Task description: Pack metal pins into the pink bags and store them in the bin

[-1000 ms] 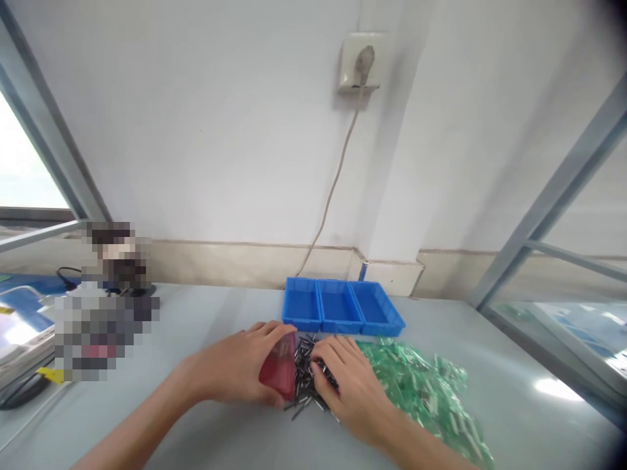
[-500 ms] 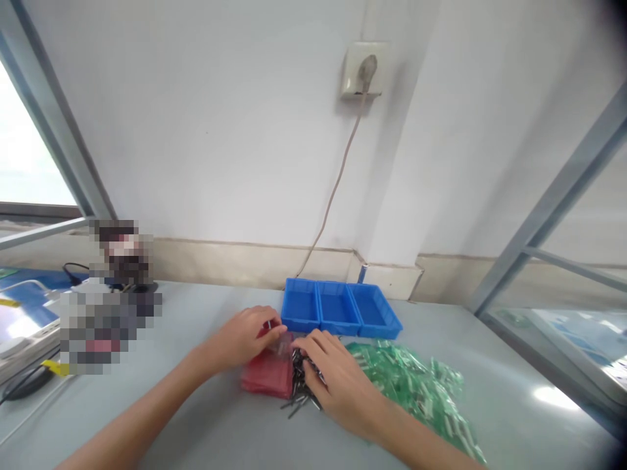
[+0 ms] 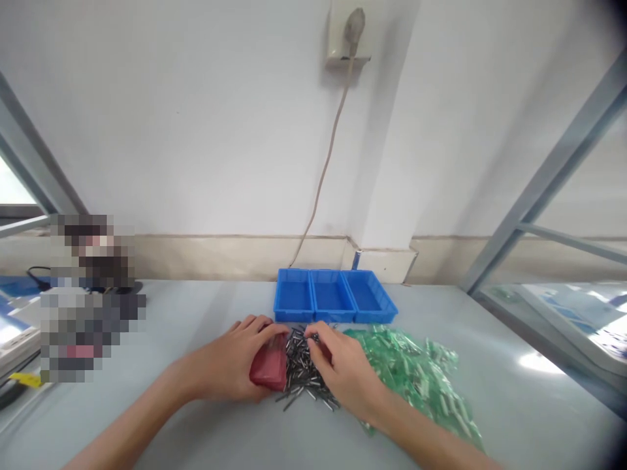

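Note:
A heap of small dark metal pins (image 3: 300, 369) lies on the grey table (image 3: 206, 313) between my two hands. My left hand (image 3: 235, 362) rests with curled fingers over a stack of red translucent bags (image 3: 269, 370) just left of the pins. My right hand (image 3: 343, 369) sits on the right side of the heap, thumb and forefinger pinched together at a pin near the top. A spread of green translucent bags (image 3: 416, 378) lies right of my right hand.
Three joined blue trays (image 3: 334, 297) stand behind the pins, near the wall. A cable (image 3: 323, 176) hangs from a wall socket (image 3: 347, 36) down behind them. Books and blurred objects sit at the far left. A metal frame post (image 3: 543, 176) rises at the right.
My left hand has come back down over the red bags and settled beside the pins. My right hand has shifted to the top of the heap and pinched. The view tilted slightly.

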Demonstrator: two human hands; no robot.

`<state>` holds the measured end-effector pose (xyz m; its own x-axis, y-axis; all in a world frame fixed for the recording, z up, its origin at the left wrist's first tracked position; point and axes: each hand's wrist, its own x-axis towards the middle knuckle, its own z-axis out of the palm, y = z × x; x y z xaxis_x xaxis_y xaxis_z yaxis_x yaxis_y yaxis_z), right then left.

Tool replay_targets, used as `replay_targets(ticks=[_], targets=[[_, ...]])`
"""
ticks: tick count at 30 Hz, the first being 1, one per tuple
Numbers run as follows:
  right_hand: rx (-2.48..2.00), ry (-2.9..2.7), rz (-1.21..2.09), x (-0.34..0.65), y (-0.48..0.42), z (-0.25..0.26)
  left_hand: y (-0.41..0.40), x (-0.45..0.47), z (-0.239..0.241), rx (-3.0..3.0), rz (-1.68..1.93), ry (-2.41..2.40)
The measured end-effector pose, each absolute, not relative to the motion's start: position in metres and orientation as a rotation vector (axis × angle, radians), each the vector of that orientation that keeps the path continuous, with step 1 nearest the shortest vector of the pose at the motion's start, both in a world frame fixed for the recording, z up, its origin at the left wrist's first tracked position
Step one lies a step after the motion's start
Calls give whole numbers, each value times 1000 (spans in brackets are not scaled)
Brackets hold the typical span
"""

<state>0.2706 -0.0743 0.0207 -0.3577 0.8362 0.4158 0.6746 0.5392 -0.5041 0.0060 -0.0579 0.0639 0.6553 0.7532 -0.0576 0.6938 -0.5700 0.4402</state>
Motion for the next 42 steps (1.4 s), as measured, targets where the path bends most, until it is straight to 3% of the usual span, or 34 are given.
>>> replay_targets(ticks=[5,12,33,42], targets=[[-1006,-2398,37,267,-88,25,-57,7,64,2451,192,1163],[-810,-2709,-61,264,-101,32,-52,-6,61,2455,146,1190],[-1030,-2625,-278,253,-74,10,-56,-20,86,2384,-71,1179],[-894,-2684,-280,257,-70,7,-73,-33,83,2321,-41,1226]])
